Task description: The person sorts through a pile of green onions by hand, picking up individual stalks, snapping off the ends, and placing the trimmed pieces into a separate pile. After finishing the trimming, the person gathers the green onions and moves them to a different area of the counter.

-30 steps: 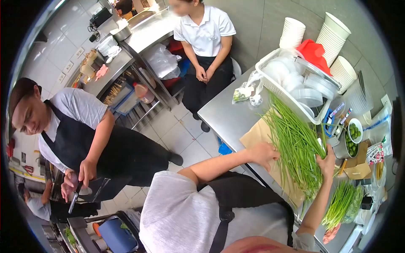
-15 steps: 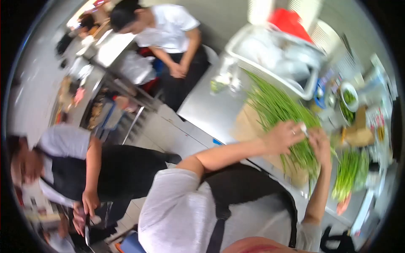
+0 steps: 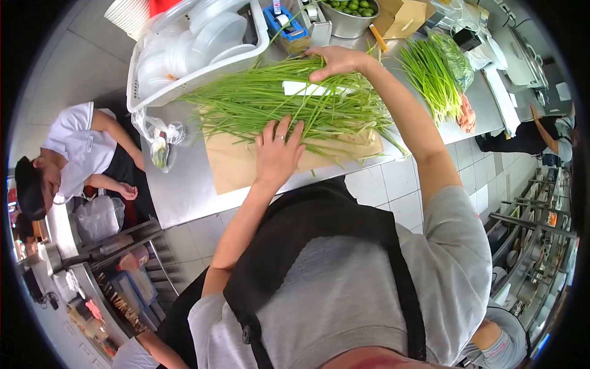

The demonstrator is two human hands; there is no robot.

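Greens (image 3: 246,101) on brown paper (image 3: 236,161), counter (image 3: 175,200) | left hand (image 3: 278,150) open, fingers spread on near side | right hand (image 3: 338,62) apart from it, thumb and fingers parted over far side | white strip (image 3: 304,88), possibly paper, among greens

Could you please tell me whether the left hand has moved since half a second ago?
Yes, judged against the table, the left hand has moved back towards its near edge.

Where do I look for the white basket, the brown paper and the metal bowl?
White basket (image 3: 262,29): head view, on its rim at the right.
Brown paper (image 3: 228,165): head view, on its bare left part.
Metal bowl (image 3: 349,27): head view, on its outer wall.
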